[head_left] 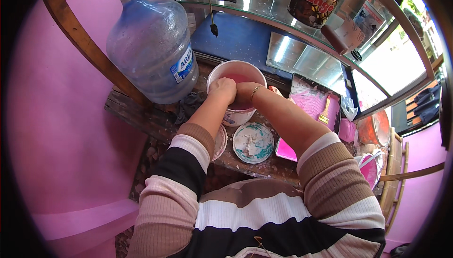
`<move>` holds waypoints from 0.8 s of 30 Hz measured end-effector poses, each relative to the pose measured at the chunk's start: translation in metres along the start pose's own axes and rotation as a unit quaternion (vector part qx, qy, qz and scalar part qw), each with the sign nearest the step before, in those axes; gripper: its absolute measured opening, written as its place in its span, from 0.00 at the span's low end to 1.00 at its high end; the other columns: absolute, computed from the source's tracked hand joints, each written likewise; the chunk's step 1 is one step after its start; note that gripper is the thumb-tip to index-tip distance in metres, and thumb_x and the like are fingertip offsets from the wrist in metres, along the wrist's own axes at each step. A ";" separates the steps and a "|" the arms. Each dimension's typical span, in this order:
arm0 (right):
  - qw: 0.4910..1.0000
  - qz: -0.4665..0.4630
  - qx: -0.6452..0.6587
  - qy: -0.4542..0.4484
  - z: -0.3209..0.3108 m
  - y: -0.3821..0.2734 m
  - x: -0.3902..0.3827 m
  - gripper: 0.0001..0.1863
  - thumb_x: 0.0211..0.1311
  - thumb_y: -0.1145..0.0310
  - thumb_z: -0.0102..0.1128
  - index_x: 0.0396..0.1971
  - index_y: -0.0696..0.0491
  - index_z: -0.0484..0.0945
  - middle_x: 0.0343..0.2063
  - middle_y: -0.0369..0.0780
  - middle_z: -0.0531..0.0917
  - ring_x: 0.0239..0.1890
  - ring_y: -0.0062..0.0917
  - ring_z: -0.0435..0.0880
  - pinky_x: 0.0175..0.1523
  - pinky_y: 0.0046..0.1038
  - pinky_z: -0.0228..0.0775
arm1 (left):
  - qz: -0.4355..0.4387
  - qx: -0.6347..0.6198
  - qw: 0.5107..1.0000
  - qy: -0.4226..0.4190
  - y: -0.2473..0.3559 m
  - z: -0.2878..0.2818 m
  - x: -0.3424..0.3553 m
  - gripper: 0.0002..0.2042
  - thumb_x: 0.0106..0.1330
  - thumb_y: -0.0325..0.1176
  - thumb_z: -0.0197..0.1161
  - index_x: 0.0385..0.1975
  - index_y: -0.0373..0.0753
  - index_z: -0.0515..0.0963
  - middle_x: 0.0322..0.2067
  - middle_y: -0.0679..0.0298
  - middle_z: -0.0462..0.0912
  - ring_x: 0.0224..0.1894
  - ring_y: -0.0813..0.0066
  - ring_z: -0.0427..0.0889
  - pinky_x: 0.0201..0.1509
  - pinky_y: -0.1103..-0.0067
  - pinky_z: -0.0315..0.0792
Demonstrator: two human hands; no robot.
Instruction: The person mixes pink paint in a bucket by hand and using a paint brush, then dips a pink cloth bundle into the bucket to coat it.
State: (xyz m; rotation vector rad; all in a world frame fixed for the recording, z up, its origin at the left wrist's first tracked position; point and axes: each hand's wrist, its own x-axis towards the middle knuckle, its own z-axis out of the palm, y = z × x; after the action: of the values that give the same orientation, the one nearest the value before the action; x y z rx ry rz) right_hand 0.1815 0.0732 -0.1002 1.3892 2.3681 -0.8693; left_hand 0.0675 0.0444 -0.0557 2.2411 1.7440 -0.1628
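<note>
Both hands at the white bucket, which stands on the wooden surface point(137, 114) straight in front of me, likely so both arms reach it evenly. Left hand point(223, 88) is curled, knuckles up, at the mouth of the bucket point(239, 118); right hand point(244, 93) dips in beside it. Fingers are hidden inside, so I cannot tell whether either one grips anything. Pink shows within, beyond my wrists. Sleeves sit up near the elbows, which probably spares the cuffs.

Just nearer me than the bucket: a round, flat lid point(253, 143) smeared white and teal. It lies flat, presumably so the residue stays on it. A second round piece is partly covered by my left forearm; cannot say what.

Right of the bucket, a pink-coated paint tray point(309, 93) with a brush point(324, 110) lying in it, bristles toward me; I'd guess the tray catches its drips and leaves the handle within reach.

Left, the big blue water jug point(148, 45) stands upright, apart from the bucket, leaving my arms room.
</note>
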 end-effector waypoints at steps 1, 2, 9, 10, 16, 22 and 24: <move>1.000 -0.003 -0.001 -0.002 -0.002 -0.006 -0.002 0.17 0.58 0.55 0.53 0.43 0.44 0.82 0.45 0.42 0.81 0.51 0.33 0.78 0.58 0.31 0.65 | -0.004 -0.001 1.000 -0.001 -0.003 0.001 -0.001 0.10 0.55 0.25 0.56 0.33 0.36 0.82 0.40 0.51 0.82 0.47 0.56 0.80 0.50 0.69 0.74; 1.000 0.023 0.002 -0.006 -0.005 -0.011 -0.005 0.17 0.57 0.56 0.54 0.43 0.44 0.82 0.44 0.42 0.82 0.51 0.33 0.78 0.57 0.31 0.66 | -0.014 -0.004 1.000 -0.008 -0.007 0.003 -0.001 0.10 0.55 0.25 0.56 0.34 0.36 0.82 0.41 0.51 0.81 0.47 0.57 0.80 0.50 0.68 0.74; 1.000 0.021 0.009 -0.008 0.005 0.012 0.011 0.16 0.55 0.56 0.57 0.41 0.45 0.83 0.43 0.41 0.82 0.49 0.33 0.79 0.57 0.31 0.66 | -0.013 -0.016 1.000 -0.015 -0.006 0.011 0.009 0.12 0.56 0.26 0.55 0.38 0.36 0.82 0.44 0.51 0.80 0.49 0.58 0.79 0.50 0.68 0.73; 1.000 0.020 0.009 -0.008 0.004 0.009 0.010 0.16 0.55 0.56 0.57 0.41 0.45 0.83 0.43 0.41 0.82 0.49 0.33 0.79 0.57 0.31 0.66 | -0.013 -0.016 1.000 -0.015 -0.006 0.009 0.007 0.12 0.56 0.26 0.55 0.38 0.36 0.82 0.44 0.51 0.80 0.49 0.58 0.79 0.50 0.68 0.73; 0.998 0.058 -0.015 -0.021 -0.014 -0.004 -0.008 0.17 0.54 0.57 0.57 0.42 0.45 0.82 0.44 0.40 0.82 0.51 0.31 0.78 0.58 0.30 0.65 | -0.024 -0.037 0.999 -0.001 -0.005 -0.002 -0.004 0.12 0.56 0.26 0.54 0.37 0.38 0.82 0.44 0.50 0.80 0.49 0.55 0.78 0.51 0.66 0.73; 0.997 -0.011 -0.031 0.072 -0.008 0.009 0.002 0.13 0.53 0.64 0.57 0.37 0.48 0.83 0.42 0.42 0.82 0.47 0.32 0.80 0.55 0.29 0.68 | -0.005 -0.053 0.998 0.025 -0.006 0.004 0.002 0.14 0.58 0.27 0.53 0.41 0.39 0.80 0.45 0.49 0.79 0.50 0.55 0.77 0.53 0.66 0.71; 0.994 -0.013 -0.050 0.096 -0.009 0.008 0.002 0.12 0.52 0.66 0.57 0.35 0.50 0.84 0.40 0.42 0.83 0.46 0.33 0.80 0.53 0.29 0.69 | -0.007 -0.083 0.996 0.040 -0.005 0.005 0.001 0.13 0.58 0.26 0.52 0.39 0.36 0.81 0.44 0.49 0.79 0.49 0.58 0.78 0.53 0.69 0.71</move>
State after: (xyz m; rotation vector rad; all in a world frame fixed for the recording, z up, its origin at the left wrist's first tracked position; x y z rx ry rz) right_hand 0.1882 0.0831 -0.0969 1.4635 2.5378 -0.6392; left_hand 0.0631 0.0447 -0.0615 2.1437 1.7459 0.0672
